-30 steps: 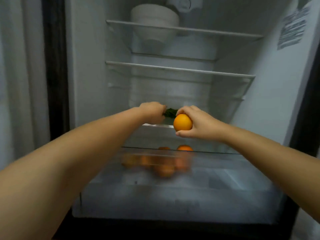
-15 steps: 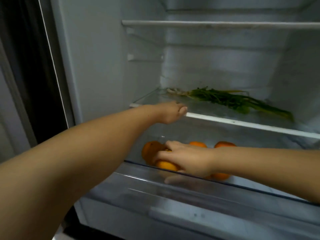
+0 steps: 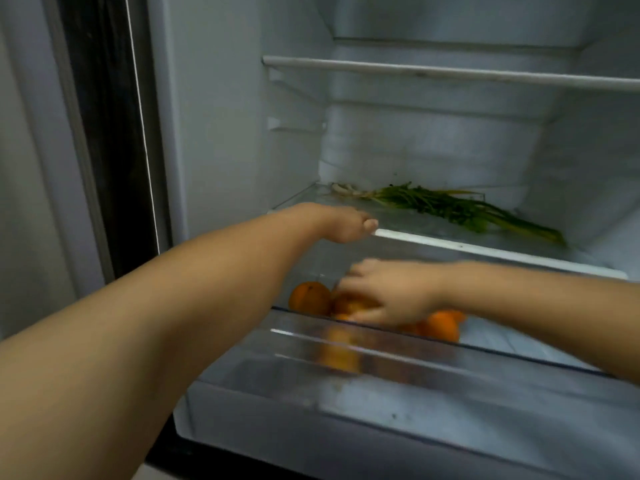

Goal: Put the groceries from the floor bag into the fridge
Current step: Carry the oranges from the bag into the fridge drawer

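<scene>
left hand (image 3: pixel 341 225): we've got it curled over the front edge of the lower shelf (image 3: pixel 485 247), thumb tip showing on the white trim, so it looks like it's gripping the shelf lip.
right hand (image 3: pixel 388 294): reaching down into the drawer (image 3: pixel 381 362), fingers spread over an orange (image 3: pixel 349 304). It's motion-blurred, so we honestly can't tell if it's actually gripping the fruit or just resting on it.
oranges: a few of them sit in the drawer, one (image 3: pixel 309 297) just left of our right hand, at least one more (image 3: pixel 441 325) peeking out on the right of the wrist.
greens (image 3: pixel 446 207): a bunch lying flat across the lower shelf, pale root end toward the left back corner, leafy end pointing right.
drawer: clear plastic, pulled out toward us below the lower shelf.
upper shelf (image 3: pixel 450 72): we see just its white front edge.
fridge (image 3: pixel 221 116): door open, white inner wall on the left.
</scene>
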Tool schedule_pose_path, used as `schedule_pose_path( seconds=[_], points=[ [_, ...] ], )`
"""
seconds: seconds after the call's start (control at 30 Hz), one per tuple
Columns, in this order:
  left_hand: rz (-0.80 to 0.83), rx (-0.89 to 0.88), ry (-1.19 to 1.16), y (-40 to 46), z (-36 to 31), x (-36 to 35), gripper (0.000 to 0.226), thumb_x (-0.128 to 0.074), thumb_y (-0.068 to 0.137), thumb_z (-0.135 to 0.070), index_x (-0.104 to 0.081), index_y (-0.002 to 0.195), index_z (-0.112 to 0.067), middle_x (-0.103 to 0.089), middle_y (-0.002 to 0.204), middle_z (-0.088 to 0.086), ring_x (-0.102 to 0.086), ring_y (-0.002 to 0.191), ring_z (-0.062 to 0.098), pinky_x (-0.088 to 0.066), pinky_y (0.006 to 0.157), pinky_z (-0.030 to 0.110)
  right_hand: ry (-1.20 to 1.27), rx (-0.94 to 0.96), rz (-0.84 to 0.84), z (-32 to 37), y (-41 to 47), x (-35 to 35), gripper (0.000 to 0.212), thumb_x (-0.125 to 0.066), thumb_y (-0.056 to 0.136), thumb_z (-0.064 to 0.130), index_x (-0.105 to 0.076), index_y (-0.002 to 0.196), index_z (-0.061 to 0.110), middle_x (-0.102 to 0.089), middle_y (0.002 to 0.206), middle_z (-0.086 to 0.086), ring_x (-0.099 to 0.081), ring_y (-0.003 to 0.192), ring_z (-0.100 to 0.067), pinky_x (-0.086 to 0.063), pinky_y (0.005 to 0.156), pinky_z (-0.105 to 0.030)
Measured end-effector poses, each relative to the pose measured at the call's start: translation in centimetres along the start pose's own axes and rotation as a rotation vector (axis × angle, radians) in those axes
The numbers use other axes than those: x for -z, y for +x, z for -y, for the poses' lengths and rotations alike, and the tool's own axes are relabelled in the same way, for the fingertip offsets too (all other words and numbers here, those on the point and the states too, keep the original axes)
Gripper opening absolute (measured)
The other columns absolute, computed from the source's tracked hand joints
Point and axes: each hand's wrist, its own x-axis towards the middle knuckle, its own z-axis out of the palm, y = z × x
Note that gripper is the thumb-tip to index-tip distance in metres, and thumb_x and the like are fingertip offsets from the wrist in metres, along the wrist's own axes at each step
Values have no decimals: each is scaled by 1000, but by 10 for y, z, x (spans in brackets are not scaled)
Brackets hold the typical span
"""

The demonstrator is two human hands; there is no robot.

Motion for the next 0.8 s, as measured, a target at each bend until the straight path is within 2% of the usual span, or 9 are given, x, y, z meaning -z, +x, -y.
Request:
schedule_pose_path(
  seconds=[0.1, 0.2, 0.27, 0.33, 0.4, 0.5, 0.57, 0.73, 0.8],
  points=[
    [131, 59, 119, -15, -10, 18, 60, -28, 99, -48, -36, 144, -9, -37, 149, 11, -39, 134, 28, -31, 112, 41, 188, -271, 49, 3, -32, 49, 46, -45, 92, 52, -52, 126, 22, -60, 117, 1, -57, 106, -18, -44, 94, -31],
    [160, 41, 141, -49, -33, 24, 59, -35, 99, -42, -38, 140, -1, -43, 144, 10, -44, 131, 28, -37, 108, 38, 573, -354, -120, 19, -71, 65, 33, -44, 96, 42, -62, 107, 16, -69, 101, -3, -67, 94, -17, -52, 84, -33],
    [87, 49, 123, -80, -56, 27, 50, -37, 99, -41, -51, 125, -1, -53, 128, 4, -55, 118, 26, -45, 90, 33, 723, -391, -224, 38, -96, 56, 30, -43, 98, 35, -66, 95, 15, -70, 89, -1, -67, 84, -16, -54, 76, -30],
    [-79, 20, 62, -111, -78, 26, 42, -40, 97, -43, -60, 89, -7, -67, 108, 5, -67, 87, 21, -49, 72, 31, 672, -459, -304, 54, -115, 38, 35, -43, 98, 36, -65, 78, 18, -67, 66, 12, -63, 64, -4, -50, 59, -17],
    [-258, -37, -15, -140, -97, 15, 39, -43, 95, -40, -56, 72, -11, -71, 90, 7, -66, 71, 21, -51, 68, 30, 568, -561, -437, 66, -131, 22, 43, -42, 98, 38, -58, 64, 16, -59, 48, 12, -56, 46, 0, -44, 47, -16],
    [-398, -4, -27, -177, -116, -18, 43, -35, 97, -46, -59, 83, -13, -63, 93, 9, -60, 89, 28, -40, 72, 31, 372, -710, -693, 73, -153, 3, 50, -39, 94, 49, -57, 63, 13, -61, 60, -2, -60, 62, -22, -47, 60, -35],
    [-500, 3, 56, -194, -122, -38, 52, -25, 101, -44, -65, 96, -12, -64, 97, 12, -60, 95, 32, -37, 72, 34, 209, -807, -716, 77, -166, -9, 54, -32, 92, 54, -53, 62, 15, -56, 61, -3, -52, 61, -25, -39, 55, -33],
    [-750, -16, 110, -184, -116, -44, 52, -23, 100, -42, -53, 65, -16, -48, 68, 6, -49, 70, 28, -29, 62, 32, -53, -908, -745, 73, -169, -21, 49, -23, 94, 42, -34, 52, 19, -42, 59, -2, -40, 63, -27, -26, 55, -30],
    [-745, -30, 100, -165, -110, -41, 49, -26, 99, -39, -49, 63, -15, -47, 66, 6, -54, 72, 30, -29, 61, 32, -67, -929, -773, 57, -157, -21, 45, -27, 97, 36, -40, 59, 18, -49, 71, -4, -46, 71, -30, -26, 58, -30]
  ],
)
